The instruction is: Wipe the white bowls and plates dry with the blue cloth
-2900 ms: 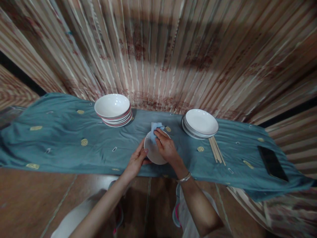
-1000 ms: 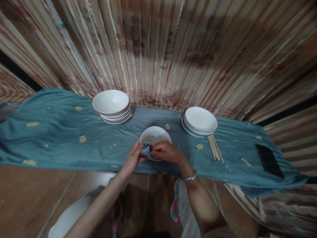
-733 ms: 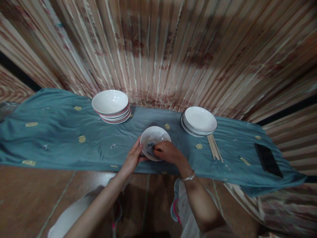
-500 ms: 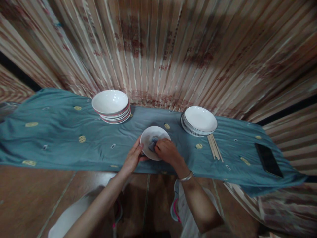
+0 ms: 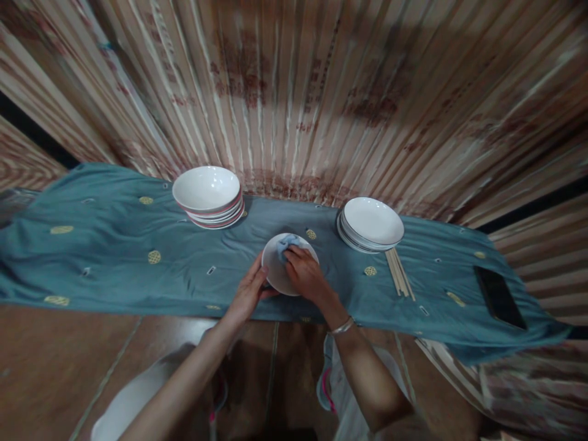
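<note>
A small white bowl (image 5: pixel 274 275) is tilted toward me over the front middle of the cloth-covered table. My left hand (image 5: pixel 250 288) grips its left rim, with the thumb on the edge and fingers underneath. A light blue cloth (image 5: pixel 285 246) is bunched in the fingers of my right hand (image 5: pixel 307 274), pressed against the far inner side of the bowl. My right wrist wears a silver bracelet. The right hand hides part of the bowl's right side.
A stack of white bowls (image 5: pixel 206 188) with red rims stands at the back left. White plates (image 5: pixel 373 220) are stacked at the back right, with several wooden chopsticks (image 5: pixel 399 275) beside them. A black phone (image 5: pixel 498 296) lies at the far right. Behind the table hangs a striped curtain (image 5: pixel 294 92).
My right hand has moved the cloth from the middle of the bowl up to its far inner side. The left hand keeps its hold; the bowl has hardly moved.
</note>
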`<state>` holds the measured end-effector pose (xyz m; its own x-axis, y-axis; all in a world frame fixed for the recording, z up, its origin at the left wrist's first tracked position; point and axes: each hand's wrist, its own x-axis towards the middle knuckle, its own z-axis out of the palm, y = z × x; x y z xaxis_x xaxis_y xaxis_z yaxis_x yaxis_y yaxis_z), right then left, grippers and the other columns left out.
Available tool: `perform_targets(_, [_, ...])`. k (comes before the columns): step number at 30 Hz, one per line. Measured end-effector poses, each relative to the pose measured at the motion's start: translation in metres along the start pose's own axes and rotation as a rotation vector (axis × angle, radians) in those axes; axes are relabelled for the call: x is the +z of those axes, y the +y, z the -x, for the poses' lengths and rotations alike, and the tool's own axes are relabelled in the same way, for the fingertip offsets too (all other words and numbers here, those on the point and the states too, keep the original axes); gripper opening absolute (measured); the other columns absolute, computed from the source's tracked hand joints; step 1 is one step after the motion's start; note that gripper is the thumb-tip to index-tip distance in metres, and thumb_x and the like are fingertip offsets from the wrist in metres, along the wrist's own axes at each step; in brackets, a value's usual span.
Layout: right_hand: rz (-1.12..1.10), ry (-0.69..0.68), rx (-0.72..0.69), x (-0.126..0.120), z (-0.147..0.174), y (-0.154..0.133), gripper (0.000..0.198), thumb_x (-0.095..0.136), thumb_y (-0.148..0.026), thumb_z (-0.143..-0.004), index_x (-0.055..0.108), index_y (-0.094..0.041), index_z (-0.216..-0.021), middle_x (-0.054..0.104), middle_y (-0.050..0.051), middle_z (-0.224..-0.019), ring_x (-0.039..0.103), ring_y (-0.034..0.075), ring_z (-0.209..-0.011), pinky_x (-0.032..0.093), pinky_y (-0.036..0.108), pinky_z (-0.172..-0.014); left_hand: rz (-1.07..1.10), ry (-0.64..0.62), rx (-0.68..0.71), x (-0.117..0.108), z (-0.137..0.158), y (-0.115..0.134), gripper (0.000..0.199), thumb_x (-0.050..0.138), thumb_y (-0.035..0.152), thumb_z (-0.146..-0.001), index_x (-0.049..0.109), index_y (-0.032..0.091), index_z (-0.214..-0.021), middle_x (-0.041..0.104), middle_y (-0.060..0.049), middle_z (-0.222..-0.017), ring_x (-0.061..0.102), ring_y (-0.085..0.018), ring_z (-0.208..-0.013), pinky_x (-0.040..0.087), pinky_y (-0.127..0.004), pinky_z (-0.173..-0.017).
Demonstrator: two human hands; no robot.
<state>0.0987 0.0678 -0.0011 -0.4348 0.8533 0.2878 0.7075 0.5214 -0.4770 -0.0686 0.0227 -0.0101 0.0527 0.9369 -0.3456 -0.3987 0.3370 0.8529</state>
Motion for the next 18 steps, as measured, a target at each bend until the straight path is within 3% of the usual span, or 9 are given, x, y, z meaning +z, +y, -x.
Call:
perform_targets(8, [-0.218,-0.06,-0.046,0.007,-0.002,0.006,0.039,0.043,-0.025,-0.097,0.06,-0.014,-0.131,0.054,0.016,-0.143,0.048,0.025,-0.135,0.037,0.047,-0.115,0.008,-0.025,0.015,-0.003,0.0,-0.003,0.075,0.073,0.048,-0.078,0.046,0.032,-0.147,0.053,-0.007,-0.147,0.06,-0.031,-0.122,0.062,-0.036,-0.078])
perform_targets(15, [-0.483,-0.163,-0.077,0.0,-0.003,0.003,0.035,0.051,-0.026,-0.095,0.065,-0.018,-0.126,0.058,0.012,-0.141,0.053,0.022,-0.132,0.045,0.039,-0.109,-0.007,-0.032,0.022,-0.003,0.0,-0.004,0.073,0.071,0.05,-0.079,0.046,0.034,-0.146,0.051,-0.006,-0.149,0.062,-0.029,-0.12,0.062,-0.034,-0.079])
perform_targets(18, [-0.613,-0.253,-0.087,-0.005,-0.002,0.004,0.033,0.051,-0.028,-0.096,0.066,-0.017,-0.123,0.064,0.012,-0.132,0.061,0.022,-0.121,0.051,0.036,-0.101,-0.019,-0.032,0.03,-0.002,0.0,-0.003,0.072,0.07,0.052,-0.08,0.047,0.033,-0.145,0.054,-0.006,-0.147,0.062,-0.029,-0.119,0.062,-0.034,-0.078])
